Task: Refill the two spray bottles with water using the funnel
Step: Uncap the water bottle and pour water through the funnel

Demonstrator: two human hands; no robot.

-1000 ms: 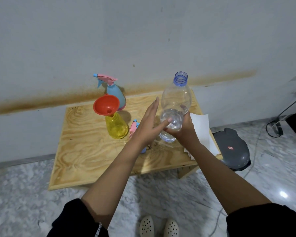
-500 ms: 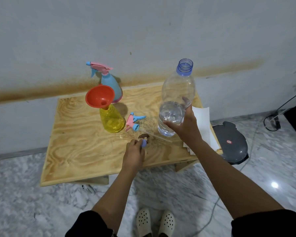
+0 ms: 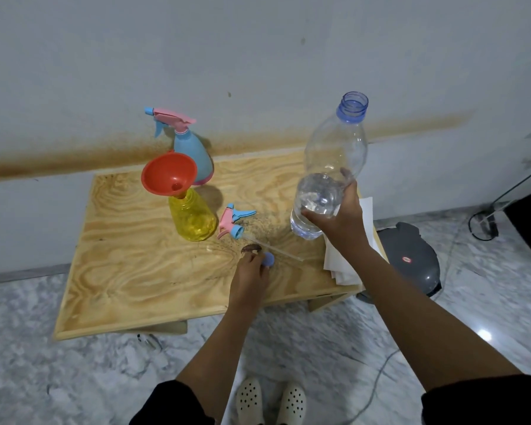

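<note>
Orange funnel sits tilted in the neck of the yellow spray bottle, left of centre on the plywood table. The blue spray bottle, trigger head on, stands just behind it by the wall. Your right hand, right of centre, wraps fingers and thumb round the lower body of the uncapped water bottle, held nearly upright above the table and partly full. Your left hand, mid-frame, has its fingertips bunched on the blue cap, apparently pinching it against the wood. A loose spray head with its dip tube lies between the yellow bottle and the water bottle. The step in hand looks to be parking the cap before the pour. Set it down flat, clear of the dip tube, then steady the yellow bottle low on its body. Bring the bottle's mouth over the funnel's bowl before tilting. Pour slowly, because the narrow stem could back up.
</note>
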